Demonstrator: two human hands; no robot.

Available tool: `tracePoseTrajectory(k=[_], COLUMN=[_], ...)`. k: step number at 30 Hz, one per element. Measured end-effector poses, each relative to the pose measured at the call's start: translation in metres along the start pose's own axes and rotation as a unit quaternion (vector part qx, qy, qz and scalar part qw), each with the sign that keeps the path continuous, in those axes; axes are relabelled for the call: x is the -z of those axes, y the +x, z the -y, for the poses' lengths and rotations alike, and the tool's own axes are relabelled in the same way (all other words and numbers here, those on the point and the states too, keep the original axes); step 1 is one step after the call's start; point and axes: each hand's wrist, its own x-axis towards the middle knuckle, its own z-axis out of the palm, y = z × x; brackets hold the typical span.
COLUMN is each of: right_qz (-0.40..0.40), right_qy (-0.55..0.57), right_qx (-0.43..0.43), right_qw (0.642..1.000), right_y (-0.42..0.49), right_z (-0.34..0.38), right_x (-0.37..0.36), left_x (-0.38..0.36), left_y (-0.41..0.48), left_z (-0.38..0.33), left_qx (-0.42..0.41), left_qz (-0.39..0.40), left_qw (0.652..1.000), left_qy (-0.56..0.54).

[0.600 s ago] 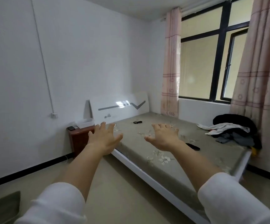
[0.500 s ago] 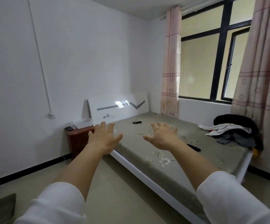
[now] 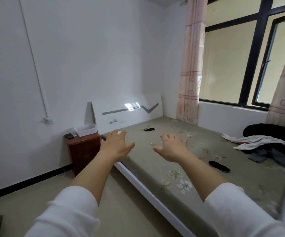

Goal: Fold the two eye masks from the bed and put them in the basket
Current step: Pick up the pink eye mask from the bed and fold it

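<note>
Two black eye masks lie on the bed (image 3: 157, 183), which has a grey-green flowered cover. One eye mask (image 3: 149, 129) is far back near the headboard. The other eye mask (image 3: 219, 166) lies nearer, right of my right forearm. A translucent white basket (image 3: 87, 130) stands on the red-brown nightstand (image 3: 84, 149) left of the bed. My left hand (image 3: 115, 146) and my right hand (image 3: 170, 147) are stretched out in the air before me, fingers spread and empty, well short of both masks.
A heap of black, white and grey clothes (image 3: 268, 147) fills the bed's right side under the window. A dark phone-like thing (image 3: 69, 136) lies beside the basket. The white headboard (image 3: 128, 112) leans on the wall. Bare floor (image 3: 121, 202) runs along the bed's near side.
The view has shifted a little nearer to the bed and nightstand. Both hands stay held out, open and empty, in much the same pose.
</note>
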Motion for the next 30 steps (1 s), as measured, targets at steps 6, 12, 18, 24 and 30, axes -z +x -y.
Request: tracePoseTrajectory(k=[6,12,18,24,30], right_qz=[0.013,0.0,0.007,0.019,0.024], right_qy=[0.007,0.027,0.029,0.023,0.009], right_qx=[-0.006,-0.028,-0.062,-0.08,-0.098], right_qw=[1.0,0.999,0.998,0.996,0.995], right_y=[0.109,0.24,0.367,0.493,0.634], right_z=[0.022,0.061,0.093,0.103,0.086], right_x=[-0.036,-0.067,-0.091,-0.13,-0.171], left_x=[-0.035,-0.06,-0.081,-0.126,-0.194], left_y=[0.103,0.236,0.365,0.488,0.628], left_z=[0.04,0.108,0.162,0.19,0.208], left_qx=[-0.011,-0.022,-0.045,-0.067,-0.069], left_qz=[0.022,0.029,0.036,0.05,0.078], left_qw=[1.0,0.999,0.998,0.996,0.995], left_qy=[-0.001,0.018,0.016,0.005,-0.011])
